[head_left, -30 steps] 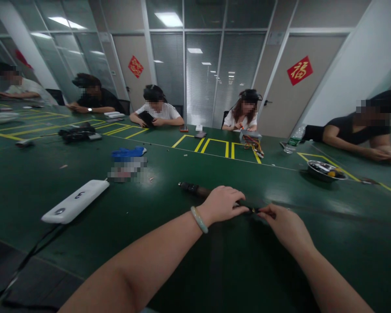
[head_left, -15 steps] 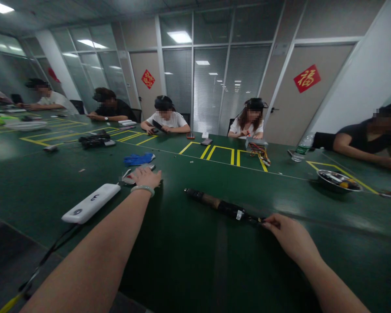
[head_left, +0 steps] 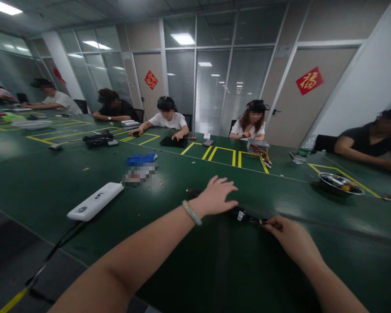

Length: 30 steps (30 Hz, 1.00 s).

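A black electric screwdriver [head_left: 240, 214], long and partly wrapped in tape, lies slantwise on the green table. My right hand [head_left: 289, 237] pinches it at its thin, corded right end. Over its middle is my left hand [head_left: 217, 195], fingers spread and a pale bangle on the wrist; it hides much of the body. Whether the left palm touches the screwdriver, I cannot tell. The metal tip pokes out left of that hand. Further left lie a blurred flat object [head_left: 139, 174] and a blue glove [head_left: 141, 159].
A white box [head_left: 96, 202] marked 3, with a dark cord, sits at left near the table edge [head_left: 35, 237]. To the right are a metal bowl [head_left: 340, 184] of small parts and a plastic bottle [head_left: 303, 150]. Several people sit across the table, among yellow tape outlines.
My left hand has moved right, from the blurred flat object to above the screwdriver. My right hand keeps its pinch. Opposite, a person has laid a dark flat item on the table.
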Available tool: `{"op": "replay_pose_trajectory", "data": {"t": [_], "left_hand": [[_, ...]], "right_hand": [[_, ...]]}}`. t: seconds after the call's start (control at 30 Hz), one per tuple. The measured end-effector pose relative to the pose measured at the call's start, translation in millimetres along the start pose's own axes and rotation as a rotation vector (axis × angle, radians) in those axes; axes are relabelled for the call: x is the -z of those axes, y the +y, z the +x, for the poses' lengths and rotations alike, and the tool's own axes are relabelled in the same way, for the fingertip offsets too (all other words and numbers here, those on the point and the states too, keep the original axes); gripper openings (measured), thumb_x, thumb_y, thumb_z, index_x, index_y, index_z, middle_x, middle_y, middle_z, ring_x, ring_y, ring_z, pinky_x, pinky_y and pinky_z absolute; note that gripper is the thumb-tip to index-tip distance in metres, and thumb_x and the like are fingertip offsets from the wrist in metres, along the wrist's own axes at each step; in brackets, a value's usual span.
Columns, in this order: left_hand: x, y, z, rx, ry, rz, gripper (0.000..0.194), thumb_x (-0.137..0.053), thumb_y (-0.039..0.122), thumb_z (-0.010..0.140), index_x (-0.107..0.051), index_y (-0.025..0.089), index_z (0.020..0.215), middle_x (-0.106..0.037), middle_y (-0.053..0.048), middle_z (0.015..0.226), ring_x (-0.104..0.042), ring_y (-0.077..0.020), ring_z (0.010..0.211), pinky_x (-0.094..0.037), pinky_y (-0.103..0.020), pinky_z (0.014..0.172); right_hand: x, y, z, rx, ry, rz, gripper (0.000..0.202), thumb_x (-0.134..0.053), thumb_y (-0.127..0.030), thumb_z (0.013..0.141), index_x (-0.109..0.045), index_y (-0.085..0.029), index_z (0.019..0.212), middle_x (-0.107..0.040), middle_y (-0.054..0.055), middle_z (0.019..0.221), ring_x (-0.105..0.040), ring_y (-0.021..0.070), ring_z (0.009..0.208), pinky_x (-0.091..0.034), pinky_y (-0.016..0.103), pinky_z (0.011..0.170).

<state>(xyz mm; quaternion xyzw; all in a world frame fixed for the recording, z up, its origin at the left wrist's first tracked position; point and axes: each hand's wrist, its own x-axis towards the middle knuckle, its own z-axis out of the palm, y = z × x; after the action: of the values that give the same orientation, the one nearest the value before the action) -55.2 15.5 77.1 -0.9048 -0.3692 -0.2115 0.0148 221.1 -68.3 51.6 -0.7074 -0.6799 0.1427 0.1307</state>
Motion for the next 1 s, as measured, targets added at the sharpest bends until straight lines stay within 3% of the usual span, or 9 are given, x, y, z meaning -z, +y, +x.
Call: {"op": "replay_pose_trajectory", "data": {"t": [0.1, 0.2, 0.27, 0.37, 0.57, 0.8, 1.0], "left_hand": [[-22.9, 43, 12, -0.132, -0.063, -0.034, 0.053, -0.063, 0.053, 0.076, -0.055, 0.025, 0.12, -0.054, -0.004, 0.131, -0.037, -0.0262, 0.13, -0.016, -0.05, 0.113], [-39.9, 59, 16, -0.114, -0.097, -0.066, 0.044, -0.068, 0.044, 0.074, -0.059, 0.022, 0.111, -0.063, -0.005, 0.112, -0.051, -0.0246, 0.116, -0.02, -0.048, 0.111], [-46.7, 59, 16, -0.061, -0.084, -0.088, 0.034, -0.065, 0.038, 0.078, -0.06, 0.022, 0.107, -0.065, -0.004, 0.106, -0.057, -0.0221, 0.105, -0.026, -0.046, 0.108], [-51.5, 55, 15, -0.099, -0.077, -0.116, 0.023, -0.061, 0.035, 0.082, -0.06, 0.022, 0.102, -0.065, -0.003, 0.101, -0.06, -0.0209, 0.096, -0.042, -0.036, 0.09], [-51.2, 58, 12, -0.091, -0.045, -0.088, 0.017, -0.06, 0.034, 0.084, -0.06, 0.023, 0.098, -0.065, -0.002, 0.092, -0.061, -0.0204, 0.087, -0.044, -0.034, 0.08], [-49.7, 61, 13, -0.13, -0.037, -0.109, 0.009, -0.058, 0.029, 0.085, -0.061, 0.022, 0.09, -0.064, -0.002, 0.092, -0.06, -0.0198, 0.089, -0.044, -0.034, 0.085], [-50.2, 58, 14, -0.117, -0.069, -0.14, 0.012, -0.058, 0.031, 0.085, -0.062, 0.022, 0.09, -0.065, -0.002, 0.091, -0.06, -0.0187, 0.085, -0.044, -0.032, 0.078]], "right_hand": [[1, -1, -1, -0.014, 0.036, -0.014, 0.022, -0.053, -0.042, 0.082, -0.068, -0.028, 0.09, -0.07, 0.0, 0.084, -0.063, 0.0171, 0.072, -0.039, 0.026, 0.058], [3, -5, -5, -0.033, 0.096, -0.004, 0.019, -0.056, -0.038, 0.082, -0.069, -0.026, 0.088, -0.07, 0.0, 0.082, -0.062, 0.0157, 0.071, -0.037, 0.025, 0.058], [3, -6, -6, -0.051, 0.131, 0.003, 0.017, -0.058, -0.037, 0.081, -0.069, -0.025, 0.087, -0.07, 0.0, 0.082, -0.061, 0.0149, 0.072, -0.036, 0.024, 0.059], [0, -6, -6, -0.058, 0.164, 0.009, 0.014, -0.06, -0.036, 0.081, -0.069, -0.025, 0.084, -0.069, -0.001, 0.08, -0.061, 0.0141, 0.072, -0.036, 0.024, 0.059], [-3, -8, -6, -0.004, 0.165, 0.0, 0.012, -0.061, -0.035, 0.081, -0.069, -0.026, 0.083, -0.068, -0.002, 0.076, -0.059, 0.0135, 0.068, -0.036, 0.024, 0.059], [-5, -15, -9, 0.107, 0.186, -0.005, 0.01, -0.061, -0.032, 0.081, -0.069, -0.025, 0.081, -0.068, -0.001, 0.08, -0.059, 0.0141, 0.073, -0.039, 0.025, 0.062], [-10, -15, -7, 0.109, 0.192, 0.025, 0.011, -0.062, -0.033, 0.081, -0.069, -0.025, 0.082, -0.069, -0.001, 0.08, -0.06, 0.0145, 0.073, -0.04, 0.025, 0.063]]}}
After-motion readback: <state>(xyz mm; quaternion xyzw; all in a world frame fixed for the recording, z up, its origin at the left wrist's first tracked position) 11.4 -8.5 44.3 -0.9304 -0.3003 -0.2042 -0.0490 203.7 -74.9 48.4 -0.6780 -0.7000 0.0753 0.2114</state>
